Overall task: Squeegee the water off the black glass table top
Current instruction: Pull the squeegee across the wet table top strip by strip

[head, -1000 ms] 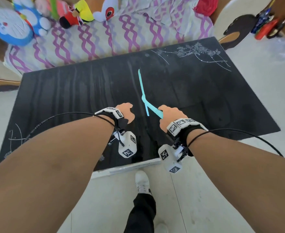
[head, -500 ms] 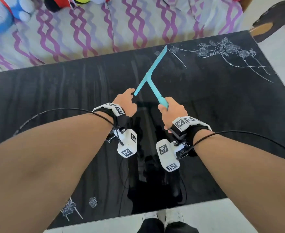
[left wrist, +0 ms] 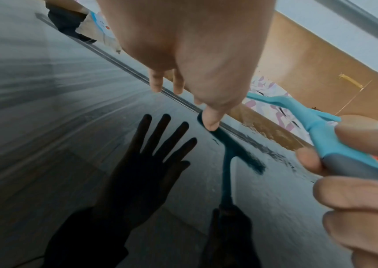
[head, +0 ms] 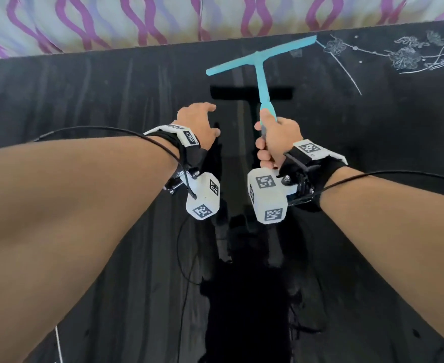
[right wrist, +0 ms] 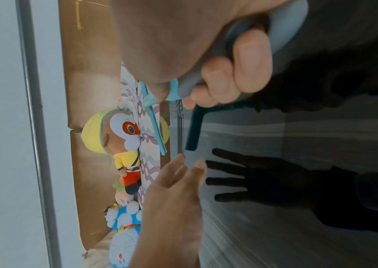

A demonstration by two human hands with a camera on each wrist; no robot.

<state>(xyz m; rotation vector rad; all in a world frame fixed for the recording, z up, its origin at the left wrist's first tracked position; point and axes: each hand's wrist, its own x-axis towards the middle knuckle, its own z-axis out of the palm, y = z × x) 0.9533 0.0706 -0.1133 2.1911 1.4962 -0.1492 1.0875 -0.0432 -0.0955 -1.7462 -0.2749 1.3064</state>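
- Squeegee (head: pixel 261 64): your right hand (head: pixel 278 138) has its fingers (right wrist: pixel 250 59) wrapped round the handle, blade raised above the far part of the black glass counter (head: pixel 111 100).
- Your left hand (head: pixel 198 121) hovers alongside, fingers (right wrist: pixel 197 170) straight and spread, holding nothing.

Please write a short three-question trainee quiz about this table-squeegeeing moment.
1. True or false: the left hand grips the squeegee.
2. Which hand holds the squeegee's handle? A) left B) right C) both
3. Fill in: the squeegee's blade is held above the black glass table top, near its ____ edge.

Key: 1 false, its fingers are spread and hold nothing; 2 B; 3 far.
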